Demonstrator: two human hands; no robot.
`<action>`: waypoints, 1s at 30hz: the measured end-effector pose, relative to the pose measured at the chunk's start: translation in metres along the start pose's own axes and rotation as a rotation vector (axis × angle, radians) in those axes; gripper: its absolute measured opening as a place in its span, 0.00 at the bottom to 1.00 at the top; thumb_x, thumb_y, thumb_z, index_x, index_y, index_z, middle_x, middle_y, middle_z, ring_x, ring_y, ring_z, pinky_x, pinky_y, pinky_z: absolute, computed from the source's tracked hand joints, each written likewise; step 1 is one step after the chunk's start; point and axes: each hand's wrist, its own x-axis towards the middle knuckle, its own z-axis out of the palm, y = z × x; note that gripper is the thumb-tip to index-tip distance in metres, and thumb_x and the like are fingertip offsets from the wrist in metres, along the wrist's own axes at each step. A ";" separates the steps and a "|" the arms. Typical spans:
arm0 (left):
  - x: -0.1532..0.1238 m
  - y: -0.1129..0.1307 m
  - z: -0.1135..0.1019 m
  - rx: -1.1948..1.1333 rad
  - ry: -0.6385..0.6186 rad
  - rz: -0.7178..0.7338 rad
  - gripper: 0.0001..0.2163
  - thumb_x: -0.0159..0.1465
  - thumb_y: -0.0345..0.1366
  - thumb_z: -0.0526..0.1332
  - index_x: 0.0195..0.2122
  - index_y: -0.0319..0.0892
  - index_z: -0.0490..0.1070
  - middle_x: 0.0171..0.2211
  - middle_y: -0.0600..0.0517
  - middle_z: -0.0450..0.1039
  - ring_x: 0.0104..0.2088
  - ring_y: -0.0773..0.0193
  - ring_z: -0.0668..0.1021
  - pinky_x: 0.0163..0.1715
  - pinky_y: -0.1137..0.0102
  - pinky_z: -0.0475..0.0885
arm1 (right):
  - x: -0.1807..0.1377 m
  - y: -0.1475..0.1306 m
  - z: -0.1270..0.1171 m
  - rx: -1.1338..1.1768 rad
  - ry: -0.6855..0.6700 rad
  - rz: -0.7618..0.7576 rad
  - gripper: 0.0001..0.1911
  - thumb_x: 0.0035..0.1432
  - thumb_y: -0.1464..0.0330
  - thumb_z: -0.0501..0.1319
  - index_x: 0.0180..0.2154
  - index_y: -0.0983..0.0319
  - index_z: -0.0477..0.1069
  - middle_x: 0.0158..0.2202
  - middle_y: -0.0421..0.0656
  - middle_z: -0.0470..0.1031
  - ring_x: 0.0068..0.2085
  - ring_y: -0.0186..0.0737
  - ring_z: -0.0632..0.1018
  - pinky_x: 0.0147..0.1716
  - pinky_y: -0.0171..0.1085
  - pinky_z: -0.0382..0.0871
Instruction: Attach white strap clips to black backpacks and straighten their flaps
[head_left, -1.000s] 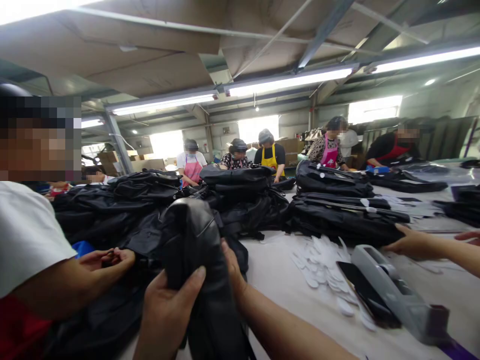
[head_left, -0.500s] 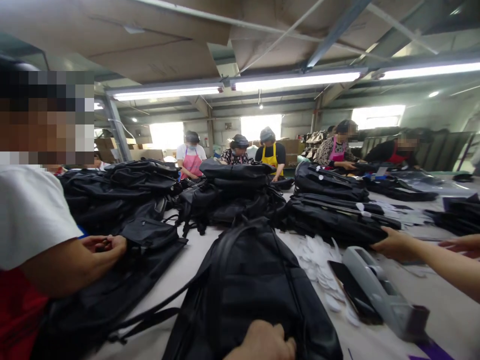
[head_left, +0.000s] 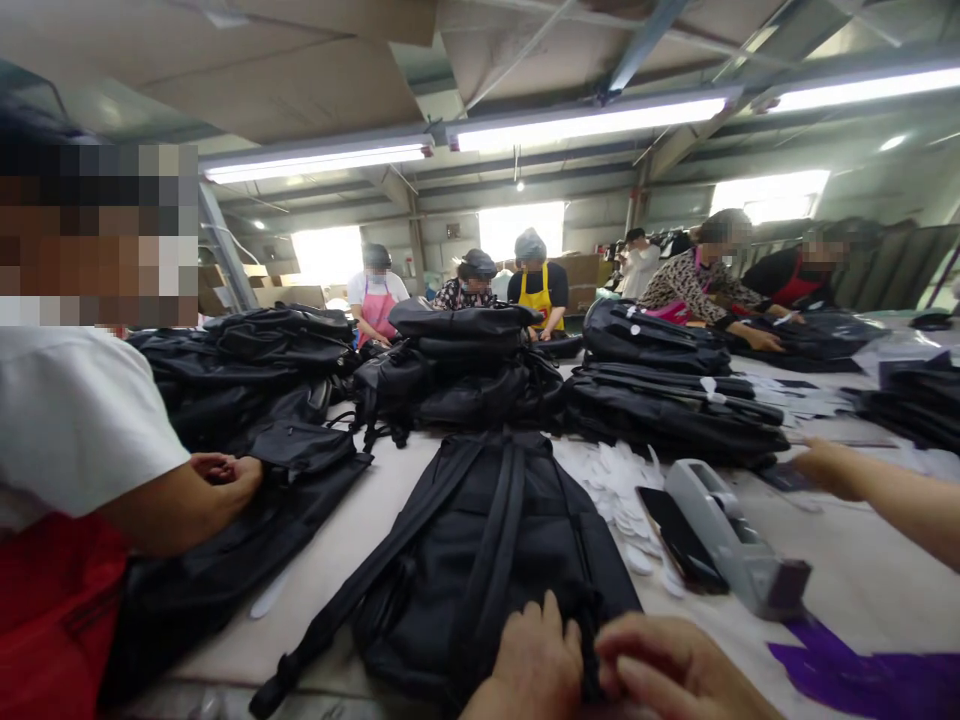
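A black backpack (head_left: 420, 610) lies on the white table in front of me, its two long shoulder straps (head_left: 495, 540) on top. One strap stretches out to the lower left. My left hand (head_left: 534, 655) is over the lower right part of the backpack, fingers bent around a bunched dark strap (head_left: 586, 608). Close beside it, my right hand (head_left: 675, 665) has its fingers curled in a pinch at the same dark strap. The fingertips partly hide what they grip.
Right of the backpack are white tags (head_left: 611, 490), a black phone (head_left: 682, 540), a grey tape dispenser (head_left: 739, 540) and purple material (head_left: 855, 665). Stacked black bags (head_left: 465, 370) stand behind. A co-worker (head_left: 82, 420) is close at left; another person's arm (head_left: 885, 490) reaches in from the right.
My right hand has come into view beside my left. The backpack's straps now lie along its top. At right, the other person's hand has come away from the stacked bags.
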 end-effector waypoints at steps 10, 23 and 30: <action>-0.107 -0.047 -0.067 -0.152 0.286 0.293 0.20 0.64 0.27 0.56 0.56 0.49 0.71 0.49 0.45 0.76 0.50 0.54 0.76 0.56 0.59 0.67 | -0.004 0.086 0.028 -0.560 -0.046 -0.137 0.43 0.49 0.73 0.59 0.67 0.54 0.53 0.69 0.44 0.51 0.68 0.56 0.54 0.64 0.59 0.53; -0.092 -0.154 -0.099 0.012 0.167 -0.055 0.16 0.61 0.26 0.58 0.50 0.44 0.73 0.49 0.47 0.74 0.50 0.58 0.75 0.54 0.64 0.69 | 0.051 0.070 -0.003 -0.481 -0.040 -0.031 0.20 0.55 0.71 0.55 0.50 0.59 0.72 0.47 0.46 0.78 0.47 0.46 0.79 0.47 0.42 0.71; -0.064 -0.161 -0.111 0.063 0.134 -0.079 0.08 0.65 0.33 0.58 0.43 0.45 0.74 0.40 0.50 0.78 0.41 0.58 0.78 0.43 0.67 0.72 | 0.069 0.062 -0.016 -0.442 -0.006 0.085 0.14 0.55 0.66 0.60 0.44 0.56 0.76 0.36 0.42 0.81 0.39 0.45 0.80 0.38 0.38 0.70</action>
